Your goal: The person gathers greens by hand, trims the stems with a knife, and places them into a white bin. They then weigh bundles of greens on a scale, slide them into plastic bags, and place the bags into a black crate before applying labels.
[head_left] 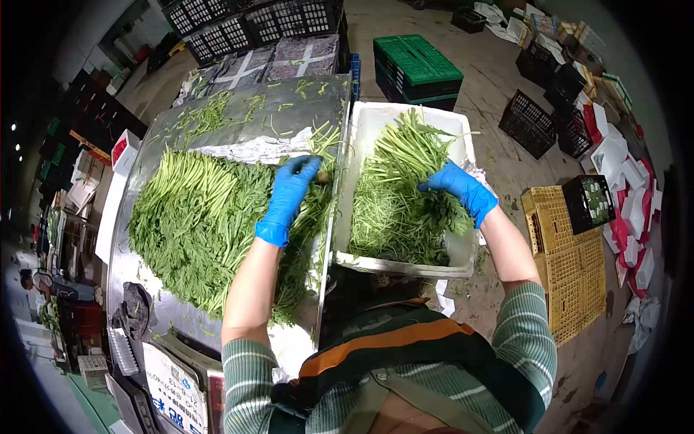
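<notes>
Both hands wear blue gloves. My left hand [291, 195] is over the right part of a metal table [253, 119], its fingers bent at some thin green stems by the table's edge; what lies between them is hard to make out. A large heap of leafy greens [210, 224] spreads on the table to the left of that hand. My right hand [460, 189] is over the right side of a white foam box [470, 145], closed on a bunch of greens [412, 148] with pale stems. Beneath the bunch, loose greens [390, 224] lie in the box.
Behind the table stand stacked black crates [267, 25] and wrapped boxes [300, 56]. A green folding crate [419, 61] is beyond the foam box. To the right are a yellow pallet [571, 260] and black crates [528, 123]. A sign [173, 387] leans at the lower left.
</notes>
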The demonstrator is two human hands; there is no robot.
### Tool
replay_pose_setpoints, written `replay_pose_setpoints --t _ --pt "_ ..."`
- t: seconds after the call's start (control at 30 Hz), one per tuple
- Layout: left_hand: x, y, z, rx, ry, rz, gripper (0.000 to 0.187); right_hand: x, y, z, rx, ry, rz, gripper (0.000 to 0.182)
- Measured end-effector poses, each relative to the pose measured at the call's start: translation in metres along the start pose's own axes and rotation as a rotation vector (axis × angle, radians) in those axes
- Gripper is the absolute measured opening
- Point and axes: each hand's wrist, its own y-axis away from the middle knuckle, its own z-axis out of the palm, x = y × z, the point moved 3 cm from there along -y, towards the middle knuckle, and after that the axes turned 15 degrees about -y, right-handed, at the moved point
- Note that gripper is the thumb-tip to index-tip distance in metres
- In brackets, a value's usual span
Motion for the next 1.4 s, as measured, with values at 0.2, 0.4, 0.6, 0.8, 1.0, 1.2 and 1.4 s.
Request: replay_pose_setpoints --t 0.2,0.4,0.6,0.8,1.0,1.2,1.4 --pt "0.059 0.019 0.064 -0.01 -0.572 0.347 0.051 -0.007 -0.001 0.051 0.009 -0.033 -0.013 0.045" --pt "-0.001 -0.018 0.037 -0.083 0.078 -0.081 0.027 0.013 0.002 0.019 0.11 0.195 0.085 0.037" --pt "0.085 0.009 0.035 0.228 -0.865 0.736 0.049 0.009 0.002 0.021 0.114 0.377 0.101 0.038" --pt "0.093 0.007 0.075 -0.051 -0.968 0.765 0.027 0.018 -0.007 0.039 -0.028 0.565 -0.027 0.035" --pt "0.043 -0.045 -0.018 0.12 -0.656 0.218 0.032 0.028 0.004 0.001 0.035 0.305 0.161 0.036" --pt "0.018 -0.003 0.029 -0.564 -0.185 0.033 0.081 -0.015 0.013 0.016 -0.029 -0.175 0.077 0.059" --pt "0.038 0.037 0.083 -0.677 0.303 -0.12 0.044 -0.008 0.007 0.033 -0.08 -0.288 -0.029 0.053"
